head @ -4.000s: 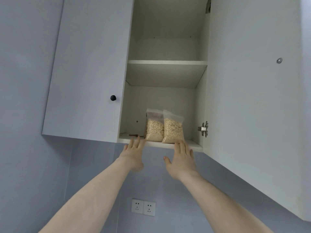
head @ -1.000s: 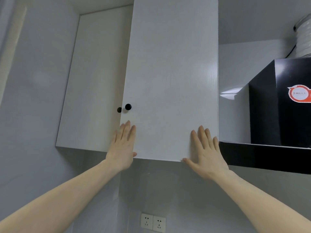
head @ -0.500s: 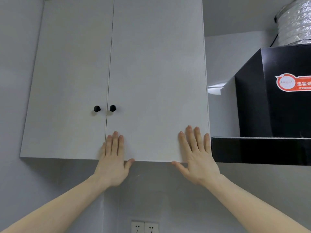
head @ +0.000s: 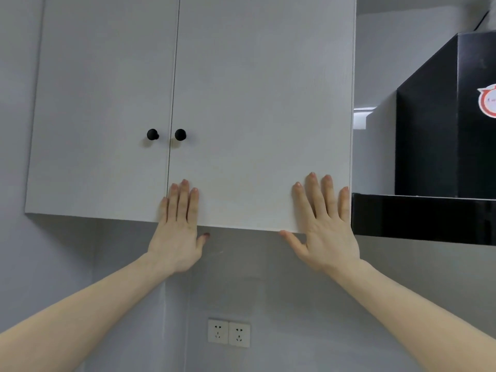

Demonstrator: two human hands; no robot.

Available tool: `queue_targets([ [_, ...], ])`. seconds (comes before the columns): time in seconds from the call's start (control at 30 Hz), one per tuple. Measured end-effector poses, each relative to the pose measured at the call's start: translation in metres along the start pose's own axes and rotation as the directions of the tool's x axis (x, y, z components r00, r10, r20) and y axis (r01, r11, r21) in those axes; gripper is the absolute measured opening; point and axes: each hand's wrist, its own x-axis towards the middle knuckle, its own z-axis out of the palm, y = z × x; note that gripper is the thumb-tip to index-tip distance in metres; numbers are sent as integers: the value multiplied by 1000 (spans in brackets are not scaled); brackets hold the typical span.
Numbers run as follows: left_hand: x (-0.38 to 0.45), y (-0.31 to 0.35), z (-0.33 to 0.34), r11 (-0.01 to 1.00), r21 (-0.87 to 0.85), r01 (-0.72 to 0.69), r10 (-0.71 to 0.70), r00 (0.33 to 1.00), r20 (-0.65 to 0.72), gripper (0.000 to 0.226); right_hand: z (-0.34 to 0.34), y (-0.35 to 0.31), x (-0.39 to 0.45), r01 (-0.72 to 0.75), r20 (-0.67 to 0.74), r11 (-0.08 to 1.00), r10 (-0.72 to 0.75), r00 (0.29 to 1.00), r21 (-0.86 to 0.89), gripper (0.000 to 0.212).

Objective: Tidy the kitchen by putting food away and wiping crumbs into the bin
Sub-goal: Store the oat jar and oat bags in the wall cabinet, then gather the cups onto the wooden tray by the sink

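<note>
My left hand (head: pixel 178 232) and right hand (head: pixel 326 232) lie flat, fingers straight, holding nothing, on the cupboard door (head: pixel 257 116) above them; press evenly; it seems shut flush.

Cabinet (head: pixel 255 103) doors are flush, so its interior is fully hidden; the top runs off the frame's upper edge. Range hood (head: pixel 442 130) is cut by the right edge — its red-and-white sticker (head: pixel 488 100) is half out of frame, print too blurred to read. Both forearms exit at the bottom corners. Left hand (head: pixel 177 237) covers the bottom of the door seam.
</note>
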Motion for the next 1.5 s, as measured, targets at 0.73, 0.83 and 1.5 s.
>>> queue_targets([
  [0.73,-85,60,-82,987,-132,96,-11,848,529,104,-38,-88,-81,-212,536,930,19,844,301,101],
  [0.83,-171,83,-94,932,-334,140,71,834,548,90,-56,-119,-155,-404,641,766,-14,767,500,90],
  [1.5,-554,117,-106,752,-157,640,-33,275,961,58,-132,-167,-476,-823,919,412,-223,325,391,60],
])
